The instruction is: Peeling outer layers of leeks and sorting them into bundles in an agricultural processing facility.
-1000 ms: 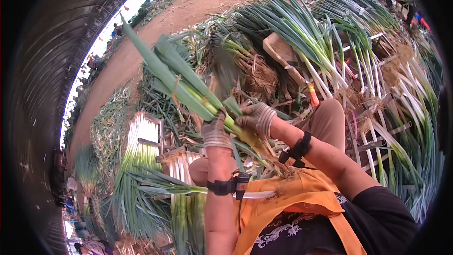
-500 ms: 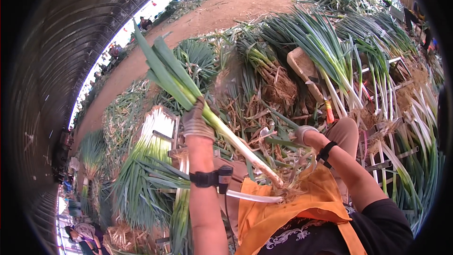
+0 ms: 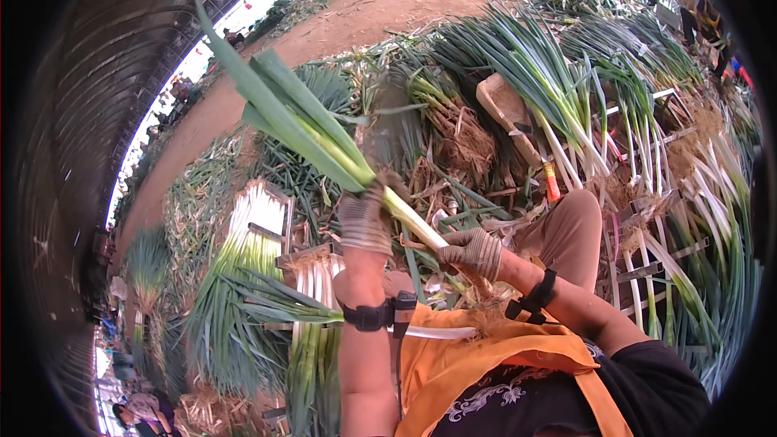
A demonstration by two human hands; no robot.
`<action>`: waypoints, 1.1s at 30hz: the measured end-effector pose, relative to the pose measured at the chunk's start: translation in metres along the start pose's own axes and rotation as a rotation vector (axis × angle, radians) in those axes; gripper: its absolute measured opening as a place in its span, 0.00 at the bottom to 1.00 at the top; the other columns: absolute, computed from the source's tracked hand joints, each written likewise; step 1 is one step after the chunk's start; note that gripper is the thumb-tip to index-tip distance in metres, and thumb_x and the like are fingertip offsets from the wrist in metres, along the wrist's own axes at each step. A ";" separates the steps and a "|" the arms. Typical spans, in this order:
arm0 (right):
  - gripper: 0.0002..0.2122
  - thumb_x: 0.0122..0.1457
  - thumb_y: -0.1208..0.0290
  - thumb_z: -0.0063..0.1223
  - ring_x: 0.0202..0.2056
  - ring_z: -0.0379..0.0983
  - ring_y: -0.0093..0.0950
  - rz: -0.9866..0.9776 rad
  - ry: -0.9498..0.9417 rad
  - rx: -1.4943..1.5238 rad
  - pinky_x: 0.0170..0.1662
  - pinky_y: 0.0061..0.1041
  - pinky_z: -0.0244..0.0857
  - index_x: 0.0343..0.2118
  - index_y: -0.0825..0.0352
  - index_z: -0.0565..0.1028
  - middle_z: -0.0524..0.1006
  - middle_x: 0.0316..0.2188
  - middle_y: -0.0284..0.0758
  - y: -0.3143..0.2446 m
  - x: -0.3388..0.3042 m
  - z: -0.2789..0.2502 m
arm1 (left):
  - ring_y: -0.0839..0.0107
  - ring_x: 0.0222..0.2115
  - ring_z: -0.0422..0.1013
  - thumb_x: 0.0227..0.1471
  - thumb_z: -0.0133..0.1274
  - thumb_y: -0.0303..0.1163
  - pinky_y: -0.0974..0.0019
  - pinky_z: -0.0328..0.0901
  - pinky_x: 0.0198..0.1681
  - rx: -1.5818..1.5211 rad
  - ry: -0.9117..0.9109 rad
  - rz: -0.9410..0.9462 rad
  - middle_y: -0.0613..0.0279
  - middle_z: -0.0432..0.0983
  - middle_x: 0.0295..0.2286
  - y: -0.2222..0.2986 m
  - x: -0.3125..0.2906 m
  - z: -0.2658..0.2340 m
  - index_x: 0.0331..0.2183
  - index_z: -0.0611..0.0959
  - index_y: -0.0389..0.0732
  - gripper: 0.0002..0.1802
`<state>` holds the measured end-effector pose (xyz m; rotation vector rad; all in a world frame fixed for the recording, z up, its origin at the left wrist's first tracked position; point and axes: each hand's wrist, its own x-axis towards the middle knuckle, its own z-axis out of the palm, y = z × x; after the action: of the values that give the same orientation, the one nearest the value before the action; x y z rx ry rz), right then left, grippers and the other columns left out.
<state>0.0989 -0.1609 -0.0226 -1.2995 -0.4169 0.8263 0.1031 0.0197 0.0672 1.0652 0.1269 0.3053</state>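
Observation:
A large green onion [image 3: 320, 133] slants across in front of me, its broad green leaves up to the left and its white stem down to the right. My gloved left hand [image 3: 366, 214] is closed around it where the leaves meet the stem. Lower on the stem, my gloved right hand [image 3: 471, 252] grips it just above the root end, which is partly hidden behind that hand. A second green onion [image 3: 441, 332] lies over my orange apron [image 3: 518, 348], passing behind my left forearm with its leaves pointing left.
At the left, trimmed green onions [image 3: 257, 226] lie in a metal rack beside another bundle [image 3: 316, 275]. Untrimmed green onions with roots [image 3: 465, 146] lie ahead, near a tan long-handled tray-like thing [image 3: 506, 105]. More racks of green onions [image 3: 647, 129] stand at the right. Leaf scraps cover the ground.
My right hand has come left from the loose leaves by my knee onto the stem. My left hand has shifted slightly right and up with the green onion.

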 end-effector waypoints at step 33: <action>0.14 0.55 0.66 0.51 0.19 0.64 0.14 -0.130 0.277 -0.009 0.22 0.15 0.60 0.39 0.71 0.75 0.71 0.17 0.27 0.004 -0.051 0.003 | 0.65 0.29 0.72 0.46 0.55 0.47 0.63 0.69 0.34 0.074 -0.179 -0.168 0.55 0.73 0.31 -0.025 -0.062 -0.007 0.41 0.71 0.36 0.27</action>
<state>0.0628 -0.1961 -0.0169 -1.3578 -0.2811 0.5265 0.0469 -0.0044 0.0389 1.1425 0.0675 0.0534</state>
